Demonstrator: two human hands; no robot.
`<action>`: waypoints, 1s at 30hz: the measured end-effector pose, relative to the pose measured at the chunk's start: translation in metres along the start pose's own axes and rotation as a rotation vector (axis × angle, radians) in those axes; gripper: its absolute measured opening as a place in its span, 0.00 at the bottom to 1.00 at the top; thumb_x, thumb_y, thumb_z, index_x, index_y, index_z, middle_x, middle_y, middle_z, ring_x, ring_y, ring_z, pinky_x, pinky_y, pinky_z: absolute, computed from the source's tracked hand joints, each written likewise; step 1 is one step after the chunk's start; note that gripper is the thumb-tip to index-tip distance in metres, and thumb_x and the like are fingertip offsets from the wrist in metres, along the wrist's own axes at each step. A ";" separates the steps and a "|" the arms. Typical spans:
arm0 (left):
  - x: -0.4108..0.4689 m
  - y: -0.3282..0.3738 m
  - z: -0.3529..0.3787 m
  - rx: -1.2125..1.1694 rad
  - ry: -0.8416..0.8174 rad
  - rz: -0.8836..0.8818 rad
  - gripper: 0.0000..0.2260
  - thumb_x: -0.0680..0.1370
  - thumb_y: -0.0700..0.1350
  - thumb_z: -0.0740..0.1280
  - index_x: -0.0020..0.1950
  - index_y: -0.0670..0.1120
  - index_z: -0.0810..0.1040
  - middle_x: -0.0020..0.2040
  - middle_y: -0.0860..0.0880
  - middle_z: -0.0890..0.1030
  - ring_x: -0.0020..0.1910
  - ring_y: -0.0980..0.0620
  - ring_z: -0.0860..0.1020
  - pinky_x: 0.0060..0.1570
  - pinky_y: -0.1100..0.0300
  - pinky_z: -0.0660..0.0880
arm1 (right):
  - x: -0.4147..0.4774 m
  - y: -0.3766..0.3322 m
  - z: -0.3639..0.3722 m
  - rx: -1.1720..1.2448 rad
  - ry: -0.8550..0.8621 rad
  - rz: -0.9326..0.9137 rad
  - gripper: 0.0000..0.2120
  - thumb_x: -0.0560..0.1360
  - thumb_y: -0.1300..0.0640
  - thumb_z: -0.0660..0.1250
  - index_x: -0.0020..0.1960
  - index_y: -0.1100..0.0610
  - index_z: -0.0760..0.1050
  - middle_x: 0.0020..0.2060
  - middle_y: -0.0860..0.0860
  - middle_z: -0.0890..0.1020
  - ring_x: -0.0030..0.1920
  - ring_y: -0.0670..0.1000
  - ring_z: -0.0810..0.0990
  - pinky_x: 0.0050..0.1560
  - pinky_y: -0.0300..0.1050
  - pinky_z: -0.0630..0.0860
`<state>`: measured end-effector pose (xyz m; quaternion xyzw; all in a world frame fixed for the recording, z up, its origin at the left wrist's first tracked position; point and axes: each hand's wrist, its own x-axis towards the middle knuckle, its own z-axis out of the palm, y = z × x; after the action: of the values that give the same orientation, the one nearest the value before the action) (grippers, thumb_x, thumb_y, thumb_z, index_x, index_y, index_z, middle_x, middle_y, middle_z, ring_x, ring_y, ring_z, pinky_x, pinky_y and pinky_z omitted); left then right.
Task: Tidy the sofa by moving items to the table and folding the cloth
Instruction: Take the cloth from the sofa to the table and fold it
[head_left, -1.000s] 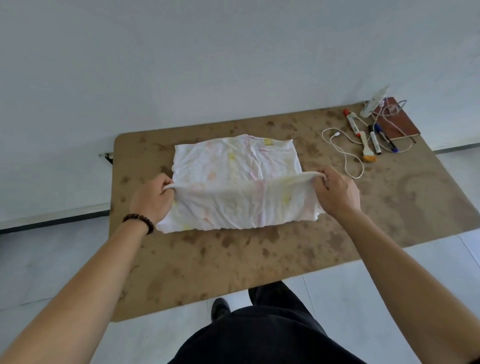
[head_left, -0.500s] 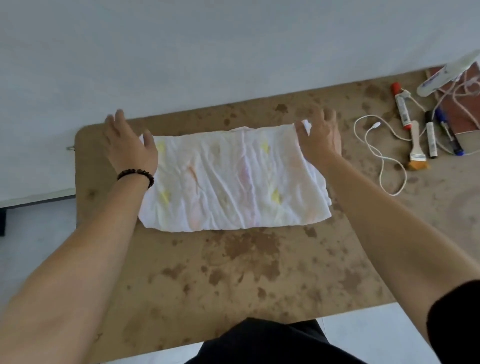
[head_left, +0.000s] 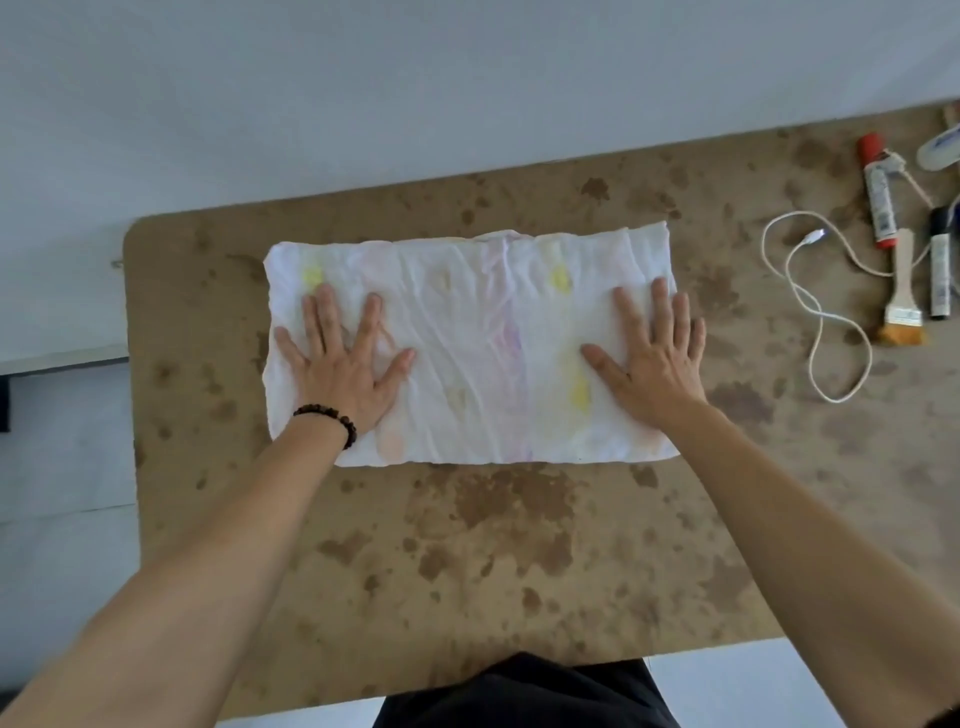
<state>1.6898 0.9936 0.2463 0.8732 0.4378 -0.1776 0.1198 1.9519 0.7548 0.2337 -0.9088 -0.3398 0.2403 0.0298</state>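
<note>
The fingers (head_left: 324, 322) of the left hand (head_left: 343, 371) were spread wide and lying flat, released and grasping nothing, on the left part of a white, wrinkled cloth with faint yellow and pink stains (head_left: 470, 345). The right hand (head_left: 652, 358) mirrored it on the cloth's right part, palm down, with nothing held. A dark beaded bracelet (head_left: 330, 421) circled the left wrist.

The cloth lay as a wide rectangle, apparently already folded over on itself, on a brown table with dark blotches (head_left: 493, 545), toward its far side. The flat palms looked placed to press the layers down and smooth the creases, so that the fold would keep its shape before any further fold; this was a judgement from the pose.

To the right, well apart from the cloth, a cluster of small things sat on the table, probably put there to be out of the way of the folding: a looped white cable (head_left: 810, 317), a wooden-handled paintbrush with orange bristles (head_left: 903, 296), a marker with red ends (head_left: 878, 192) and a black-capped marker (head_left: 939, 270). A white object at the right edge was cut off by the frame and could not be told
</note>
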 end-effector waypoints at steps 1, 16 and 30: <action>-0.006 0.007 -0.002 -0.022 0.042 0.063 0.39 0.74 0.75 0.44 0.78 0.57 0.35 0.78 0.43 0.31 0.77 0.43 0.32 0.72 0.33 0.35 | -0.004 -0.001 -0.005 0.061 0.027 0.046 0.42 0.75 0.26 0.52 0.80 0.42 0.38 0.80 0.53 0.39 0.80 0.59 0.40 0.79 0.60 0.42; 0.008 0.065 -0.013 0.174 -0.172 0.483 0.61 0.56 0.85 0.52 0.79 0.53 0.37 0.79 0.48 0.33 0.76 0.48 0.29 0.73 0.36 0.35 | -0.072 0.010 -0.049 1.218 -0.292 0.430 0.18 0.71 0.53 0.76 0.61 0.51 0.80 0.54 0.53 0.86 0.51 0.58 0.86 0.50 0.61 0.83; -0.084 -0.083 -0.017 -1.504 -0.026 -0.465 0.13 0.82 0.51 0.59 0.60 0.50 0.80 0.55 0.53 0.84 0.55 0.52 0.82 0.57 0.53 0.77 | -0.059 -0.245 -0.065 0.984 -0.302 -0.180 0.15 0.75 0.55 0.68 0.61 0.52 0.77 0.53 0.50 0.84 0.53 0.52 0.83 0.54 0.50 0.81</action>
<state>1.5801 0.9877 0.2923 0.4413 0.6105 0.1356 0.6436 1.7949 0.9129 0.3688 -0.7096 -0.2641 0.4964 0.4246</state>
